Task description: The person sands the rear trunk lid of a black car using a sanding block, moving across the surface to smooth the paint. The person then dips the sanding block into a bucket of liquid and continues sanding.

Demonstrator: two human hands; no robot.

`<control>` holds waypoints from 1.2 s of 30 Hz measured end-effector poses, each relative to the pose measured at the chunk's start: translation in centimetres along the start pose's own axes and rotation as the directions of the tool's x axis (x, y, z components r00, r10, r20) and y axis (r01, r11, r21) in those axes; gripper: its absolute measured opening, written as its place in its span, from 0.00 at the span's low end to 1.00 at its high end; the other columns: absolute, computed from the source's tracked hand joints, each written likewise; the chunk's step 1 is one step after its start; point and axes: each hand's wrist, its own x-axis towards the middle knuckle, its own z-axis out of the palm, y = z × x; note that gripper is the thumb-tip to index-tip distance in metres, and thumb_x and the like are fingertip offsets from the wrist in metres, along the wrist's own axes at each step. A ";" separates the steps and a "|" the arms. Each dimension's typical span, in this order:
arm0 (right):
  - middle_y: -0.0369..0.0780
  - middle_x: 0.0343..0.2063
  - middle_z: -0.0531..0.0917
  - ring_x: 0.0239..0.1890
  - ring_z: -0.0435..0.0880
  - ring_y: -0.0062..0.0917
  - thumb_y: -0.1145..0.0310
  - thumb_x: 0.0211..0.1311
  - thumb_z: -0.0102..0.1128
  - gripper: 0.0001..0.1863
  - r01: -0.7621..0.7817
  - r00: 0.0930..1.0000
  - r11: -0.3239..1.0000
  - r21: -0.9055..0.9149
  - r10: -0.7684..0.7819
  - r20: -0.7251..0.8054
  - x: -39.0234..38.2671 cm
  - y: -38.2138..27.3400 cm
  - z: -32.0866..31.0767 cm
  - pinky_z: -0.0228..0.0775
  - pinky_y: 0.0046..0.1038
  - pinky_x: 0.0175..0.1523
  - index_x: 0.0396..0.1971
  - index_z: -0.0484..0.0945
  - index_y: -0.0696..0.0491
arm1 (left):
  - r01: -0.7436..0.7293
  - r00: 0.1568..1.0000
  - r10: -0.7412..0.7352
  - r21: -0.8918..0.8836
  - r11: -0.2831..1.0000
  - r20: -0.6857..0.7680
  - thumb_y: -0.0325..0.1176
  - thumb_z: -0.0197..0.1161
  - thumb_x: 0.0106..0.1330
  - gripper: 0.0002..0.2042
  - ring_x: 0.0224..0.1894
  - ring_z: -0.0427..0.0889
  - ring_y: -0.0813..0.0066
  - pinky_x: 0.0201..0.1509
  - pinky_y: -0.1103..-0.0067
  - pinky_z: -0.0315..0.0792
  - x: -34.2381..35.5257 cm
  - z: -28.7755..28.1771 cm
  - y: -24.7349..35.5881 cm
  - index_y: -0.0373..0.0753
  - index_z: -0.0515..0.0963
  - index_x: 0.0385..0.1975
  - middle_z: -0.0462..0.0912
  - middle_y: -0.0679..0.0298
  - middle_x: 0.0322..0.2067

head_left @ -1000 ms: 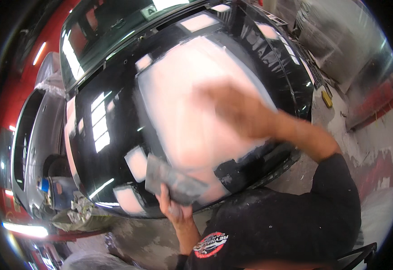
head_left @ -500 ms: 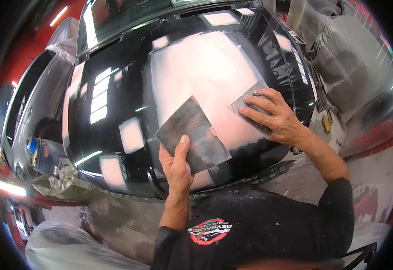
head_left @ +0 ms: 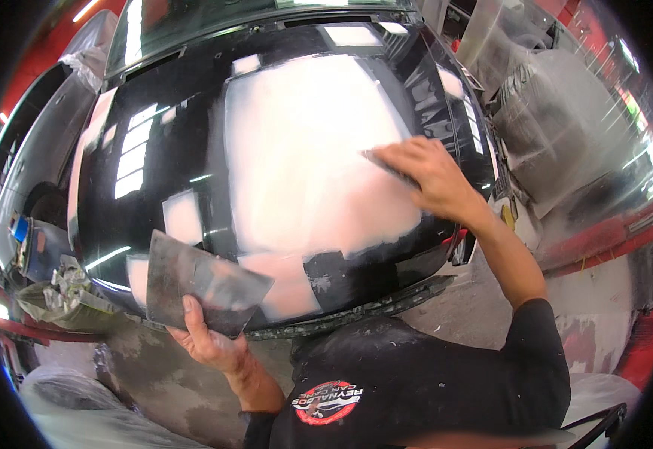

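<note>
My left hand (head_left: 210, 344) grips a flat, dark grey, smeared plate (head_left: 203, 273) low over the near left part of a black car hood (head_left: 117, 224), thumb on its face. My right hand (head_left: 438, 179) is closed on a thin grey spreader (head_left: 382, 166), mostly hidden by my fingers, at the right side of a large pale pink-white filler patch (head_left: 296, 150) on the hood. Smaller pale patches (head_left: 180, 215) are dotted around the large one, and a pink area (head_left: 281, 284) lies on the near edge.
A windshield (head_left: 191, 34) is beyond the hood. At left stand a grey car body panel (head_left: 38, 172), a blue-lidded can (head_left: 19, 228) and crumpled material (head_left: 68, 292). Plastic-covered items (head_left: 543, 135) stand at right, near a small yellow block (head_left: 507, 218).
My left hand and plate have moved down and left, away from my right hand. My right hand has shifted across the large patch, with the spreader now turned more edge-on in the view.
</note>
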 end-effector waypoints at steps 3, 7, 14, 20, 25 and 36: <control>0.38 0.52 0.81 0.56 0.76 0.32 0.73 0.54 0.59 0.26 0.010 0.996 0.994 -0.108 0.000 0.095 3.2 3.2 3.4 0.63 0.36 0.57 0.57 0.76 0.48 | 0.102 0.994 -0.105 0.087 0.991 0.031 0.28 0.59 0.67 0.20 0.51 0.79 0.64 0.55 0.68 0.75 -0.6 -2.9 -1.1 0.32 0.68 0.59 0.77 0.55 0.52; 0.39 0.52 0.80 0.57 0.74 0.34 0.80 0.46 0.58 0.32 0.096 0.992 0.992 -0.083 -0.088 0.090 5.1 4.2 6.8 0.61 0.36 0.60 0.58 0.76 0.51 | 0.233 0.972 -0.236 0.120 0.965 0.014 0.28 0.58 0.67 0.20 0.50 0.80 0.65 0.55 0.70 0.75 -2.7 -5.5 -3.7 0.32 0.68 0.58 0.78 0.54 0.51; 0.37 0.54 0.79 0.58 0.75 0.32 0.73 0.49 0.60 0.29 0.132 0.977 0.985 -0.113 -0.110 0.180 0.4 1.4 5.1 0.63 0.38 0.59 0.56 0.76 0.48 | 0.287 0.958 -0.286 0.087 0.954 -0.024 0.28 0.58 0.67 0.20 0.50 0.80 0.66 0.55 0.70 0.76 -3.4 -6.6 -4.1 0.32 0.69 0.58 0.78 0.55 0.51; 0.39 0.55 0.79 0.58 0.74 0.36 0.72 0.53 0.56 0.26 -0.057 0.993 0.986 -0.154 0.072 0.093 5.7 3.4 3.5 0.64 0.40 0.59 0.56 0.76 0.48 | 0.209 0.978 -0.210 0.053 0.977 0.019 0.27 0.57 0.67 0.19 0.51 0.80 0.67 0.56 0.71 0.74 -3.0 -6.8 -2.5 0.31 0.69 0.57 0.78 0.54 0.51; 0.43 0.58 0.76 0.58 0.73 0.40 0.77 0.51 0.52 0.30 -0.143 0.924 0.987 -0.079 0.162 0.347 12.0 4.9 6.0 0.65 0.40 0.62 0.59 0.75 0.52 | 0.242 0.970 -0.241 0.095 0.966 -0.023 0.27 0.57 0.68 0.18 0.51 0.80 0.65 0.55 0.70 0.75 -3.3 -6.5 -2.8 0.31 0.69 0.57 0.78 0.54 0.51; 0.42 0.56 0.78 0.59 0.73 0.35 0.79 0.44 0.56 0.33 0.082 0.806 0.995 0.051 -0.096 0.584 2.2 0.0 1.0 0.63 0.39 0.61 0.58 0.77 0.51 | 0.276 0.960 -0.279 0.087 0.957 0.021 0.28 0.57 0.68 0.18 0.49 0.81 0.66 0.52 0.71 0.76 -2.1 -4.5 -4.8 0.31 0.69 0.56 0.78 0.55 0.50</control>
